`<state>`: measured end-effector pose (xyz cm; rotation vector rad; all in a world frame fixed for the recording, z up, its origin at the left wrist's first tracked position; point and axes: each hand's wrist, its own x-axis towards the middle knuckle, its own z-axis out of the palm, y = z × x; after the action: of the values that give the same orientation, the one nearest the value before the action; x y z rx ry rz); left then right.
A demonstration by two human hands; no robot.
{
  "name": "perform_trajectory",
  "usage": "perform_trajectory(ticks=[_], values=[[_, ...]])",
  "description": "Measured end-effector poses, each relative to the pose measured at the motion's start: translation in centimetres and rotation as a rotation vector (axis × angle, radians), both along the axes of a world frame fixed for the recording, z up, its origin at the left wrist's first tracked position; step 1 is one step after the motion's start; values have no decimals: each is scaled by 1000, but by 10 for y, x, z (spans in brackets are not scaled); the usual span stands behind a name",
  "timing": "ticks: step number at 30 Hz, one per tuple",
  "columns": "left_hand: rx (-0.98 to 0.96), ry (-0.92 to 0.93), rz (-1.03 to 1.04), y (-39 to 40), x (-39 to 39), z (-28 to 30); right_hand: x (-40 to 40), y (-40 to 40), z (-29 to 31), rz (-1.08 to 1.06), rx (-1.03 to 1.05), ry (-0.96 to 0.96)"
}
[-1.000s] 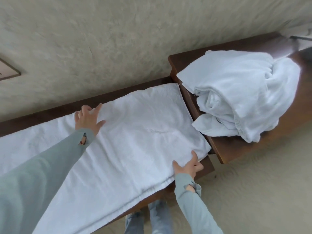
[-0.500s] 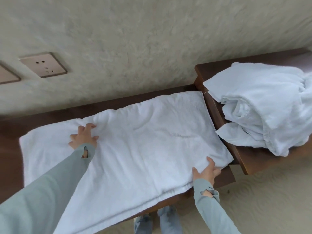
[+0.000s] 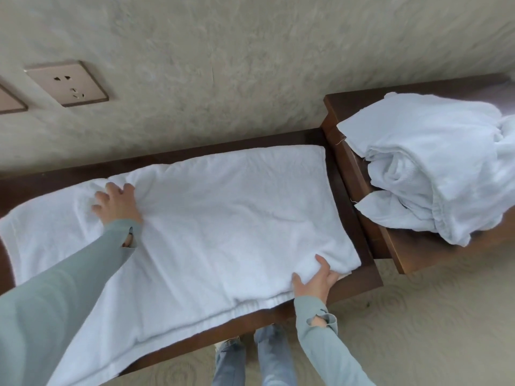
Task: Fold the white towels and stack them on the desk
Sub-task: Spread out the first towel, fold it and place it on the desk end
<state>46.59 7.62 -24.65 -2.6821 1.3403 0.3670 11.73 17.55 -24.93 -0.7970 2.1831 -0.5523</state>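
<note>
The soft, floppy white towel is pinched at its near corner by the right hand while the left hand bunches its far edge.

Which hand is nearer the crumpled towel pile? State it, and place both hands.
Right. The right hand grips the near right corner of the spread towel, just short of the crumpled towel pile. The left hand holds the spread towel's far edge, well left of the pile.
</note>
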Motion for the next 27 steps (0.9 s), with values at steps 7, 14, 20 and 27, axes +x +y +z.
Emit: perform_trajectory(ticks=[7,14,20,27], values=[[-51,514,-542,27,-143,9,-36,-22,-4,-286,-113,-16],[284,245,-1141,91,-189,-21,-78,-29,-11,-238,-139,126],[267,206,-1071,97,-193,-12,-66,-19,-4,-36,-116,402],[285,192,-850,122,-188,-1,-6,-25,-2,619,-219,449]])
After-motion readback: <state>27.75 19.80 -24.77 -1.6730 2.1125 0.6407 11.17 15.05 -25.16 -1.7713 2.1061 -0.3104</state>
